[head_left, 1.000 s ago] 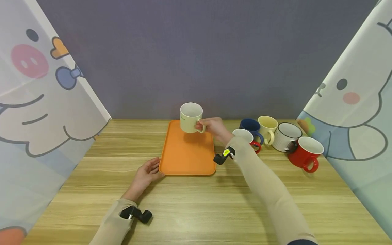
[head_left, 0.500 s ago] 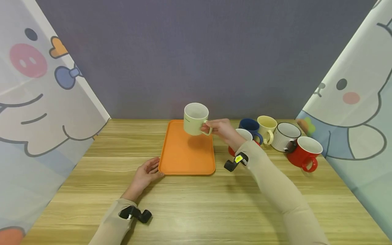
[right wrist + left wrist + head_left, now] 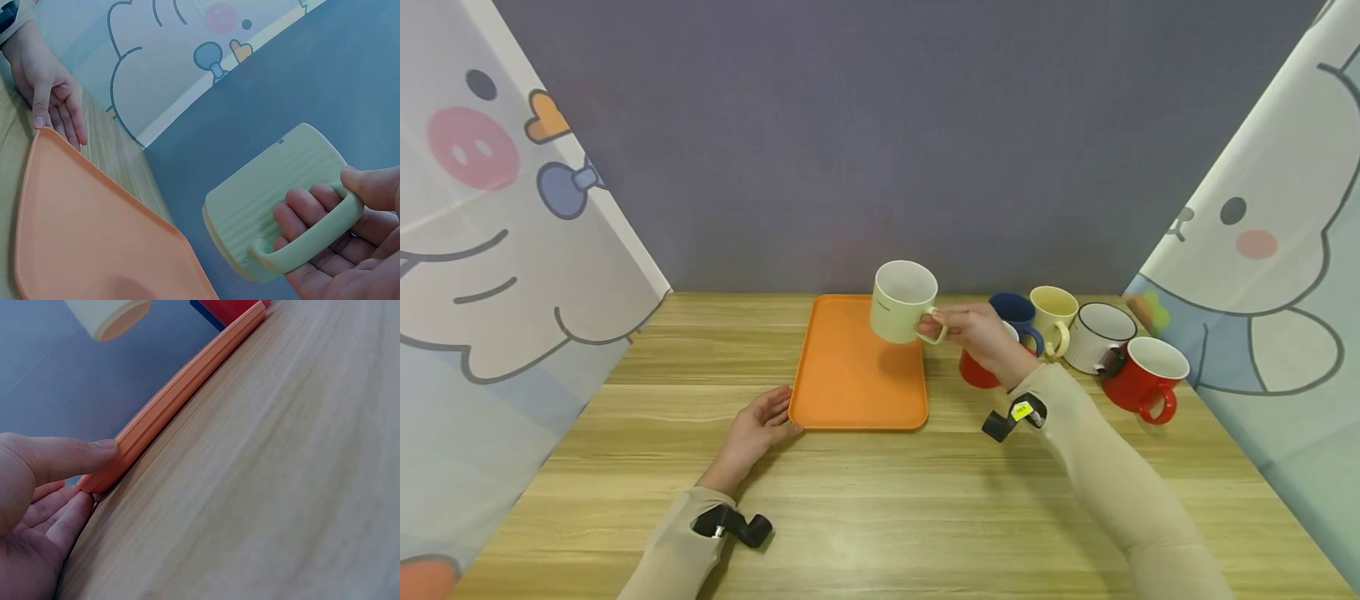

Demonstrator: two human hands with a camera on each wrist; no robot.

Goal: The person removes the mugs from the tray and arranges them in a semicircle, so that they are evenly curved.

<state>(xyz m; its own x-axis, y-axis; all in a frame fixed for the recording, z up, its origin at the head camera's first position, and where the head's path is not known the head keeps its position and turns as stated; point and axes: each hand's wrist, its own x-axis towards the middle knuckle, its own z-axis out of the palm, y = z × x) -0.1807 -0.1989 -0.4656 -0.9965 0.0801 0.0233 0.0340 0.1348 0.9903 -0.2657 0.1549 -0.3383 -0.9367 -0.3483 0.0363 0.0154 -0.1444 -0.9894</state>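
My right hand (image 3: 973,332) holds a pale green mug (image 3: 901,304) by its handle, in the air over the right side of an orange tray (image 3: 857,392). In the right wrist view the fingers pass through the mug's handle (image 3: 319,240) and the thumb lies on top of it. At the tray's near left corner rests my left hand (image 3: 758,429). Its thumb (image 3: 81,456) touches the tray's side wall in the left wrist view, and its fairly straight fingers lie against the corner.
Right of the tray stand a red mug with white inside (image 3: 977,371), partly behind my right hand, a blue mug (image 3: 1011,310), a yellow mug (image 3: 1051,315), a white mug with dark rim (image 3: 1093,342) and another red mug (image 3: 1131,387). A grey wall (image 3: 880,150) backs the table.
My right hand has moved the pale green mug to the right and slightly nearer, from over the tray's middle to its right side. The left hand and tray have stayed put.
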